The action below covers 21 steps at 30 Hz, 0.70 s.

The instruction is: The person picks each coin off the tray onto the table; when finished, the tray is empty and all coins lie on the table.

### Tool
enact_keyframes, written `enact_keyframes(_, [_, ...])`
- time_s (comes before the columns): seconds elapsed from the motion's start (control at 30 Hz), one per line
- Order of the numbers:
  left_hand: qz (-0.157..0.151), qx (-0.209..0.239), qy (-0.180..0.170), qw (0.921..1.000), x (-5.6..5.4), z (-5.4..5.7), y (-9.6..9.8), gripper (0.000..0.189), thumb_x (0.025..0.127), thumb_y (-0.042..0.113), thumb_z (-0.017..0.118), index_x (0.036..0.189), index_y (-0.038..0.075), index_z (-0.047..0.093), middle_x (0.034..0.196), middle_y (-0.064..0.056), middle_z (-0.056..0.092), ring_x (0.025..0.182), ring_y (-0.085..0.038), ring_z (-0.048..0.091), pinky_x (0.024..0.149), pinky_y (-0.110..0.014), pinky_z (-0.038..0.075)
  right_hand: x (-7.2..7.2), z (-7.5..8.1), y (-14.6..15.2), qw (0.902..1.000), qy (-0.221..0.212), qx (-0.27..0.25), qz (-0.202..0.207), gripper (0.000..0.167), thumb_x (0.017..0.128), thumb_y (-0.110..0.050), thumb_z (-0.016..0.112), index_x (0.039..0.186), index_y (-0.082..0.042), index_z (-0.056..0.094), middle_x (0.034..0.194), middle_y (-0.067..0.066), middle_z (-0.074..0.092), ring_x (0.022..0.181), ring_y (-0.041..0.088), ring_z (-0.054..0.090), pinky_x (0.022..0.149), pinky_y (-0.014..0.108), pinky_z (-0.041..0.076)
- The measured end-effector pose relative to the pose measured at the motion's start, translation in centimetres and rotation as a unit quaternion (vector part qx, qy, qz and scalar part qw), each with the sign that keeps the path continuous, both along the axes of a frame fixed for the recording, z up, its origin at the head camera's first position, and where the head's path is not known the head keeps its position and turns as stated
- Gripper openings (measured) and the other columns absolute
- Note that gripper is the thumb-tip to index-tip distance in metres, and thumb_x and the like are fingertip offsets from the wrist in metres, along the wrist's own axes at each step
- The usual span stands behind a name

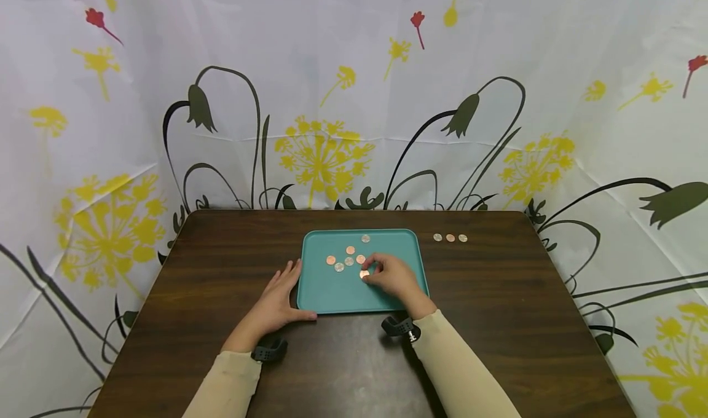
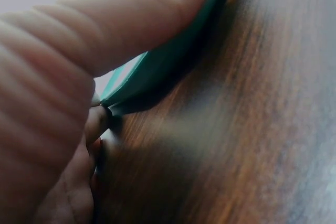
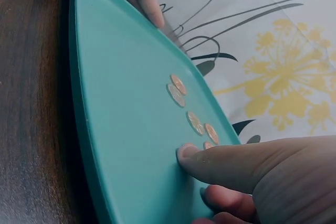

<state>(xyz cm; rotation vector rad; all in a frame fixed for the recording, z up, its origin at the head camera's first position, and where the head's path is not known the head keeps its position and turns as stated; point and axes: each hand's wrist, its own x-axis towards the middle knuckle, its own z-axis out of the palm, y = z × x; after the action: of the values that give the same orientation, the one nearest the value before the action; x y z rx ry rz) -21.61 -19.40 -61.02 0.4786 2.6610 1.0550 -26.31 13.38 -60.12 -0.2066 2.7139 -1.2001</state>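
A teal tray [image 1: 332,298] lies on the table with several copper and silver coins in it. Between the thumb and index finger of my right hand [image 1: 395,276] is a bright coin [image 1: 364,274], which they appear to pinch just over the tray. The right wrist view hides that coin; there the right thumb [image 3: 226,163] is near the tray's surface. My left hand [image 1: 276,304] rests at the tray's left front corner, fingers spread along the left side and thumb at the front rim. Close to the right fingertips lies a copper coin [image 1: 361,259]; a silver coin [image 1: 365,238] lies near the back rim.
Right of the tray, three coins lie in a row on the dark wooden table [image 1: 487,332], with a copper coin [image 1: 450,238] in the middle. A white flower-patterned cloth [image 1: 343,49] hangs behind the table. Both wrists wear dark straps.
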Motion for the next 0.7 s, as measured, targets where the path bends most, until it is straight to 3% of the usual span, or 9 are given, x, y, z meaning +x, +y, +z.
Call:
enact_keyframes(0.23, [0.002,0.003,-0.003,1.0000,0.3,-0.1,-0.3,0.142,0.076,0.058,0.097,0.176,0.005,0.011,0.183,-0.018,0.012,0.172,-0.040,0.006,0.137,-0.065,0.003,0.2,0.2,0.4,0.9968,-0.027,-0.068,0.033,0.019,0.091,-0.015,0.089,0.093,-0.014,0.070,0.073,-0.002,0.061,0.063,0.014,0.051,0.057,0.028,0.039])
enact_keyframes(0.43, [0.005,-0.001,-0.002,1.0000,0.4,-0.1,-0.4,0.142,0.075,0.057,0.098,0.176,0.005,0.012,0.183,-0.018,0.013,0.172,-0.040,0.007,0.137,-0.065,0.003,0.5,0.7,2.1,0.9827,-0.069,-0.169,0.028,0.015,0.098,-0.013,0.082,0.104,-0.007,0.070,0.076,0.001,0.063,0.058,0.013,0.054,0.054,0.025,0.047])
enact_keyframes(0.53, [0.003,0.001,-0.005,1.0000,0.4,-0.2,-0.2,0.142,0.076,0.059,0.096,0.176,0.006,0.011,0.184,-0.016,0.012,0.172,-0.039,0.005,0.138,-0.064,0.002,0.4,1.3,4.6,0.9788,-0.056,-0.197,-0.009,0.013,0.100,-0.012,0.080,0.107,-0.004,0.072,0.076,0.001,0.061,0.054,0.013,0.050,0.050,0.026,0.045])
enact_keyframes(0.7, [0.005,-0.002,0.000,1.0000,0.2,-0.2,0.0,0.140,0.077,0.059,0.096,0.176,0.007,0.012,0.184,-0.016,0.013,0.172,-0.039,0.006,0.138,-0.064,0.002,-0.7,1.7,11.2,0.9721,-0.018,-0.194,-0.130,0.015,0.104,-0.017,0.075,0.110,-0.004,0.070,0.078,0.000,0.056,0.057,0.012,0.048,0.049,0.026,0.040])
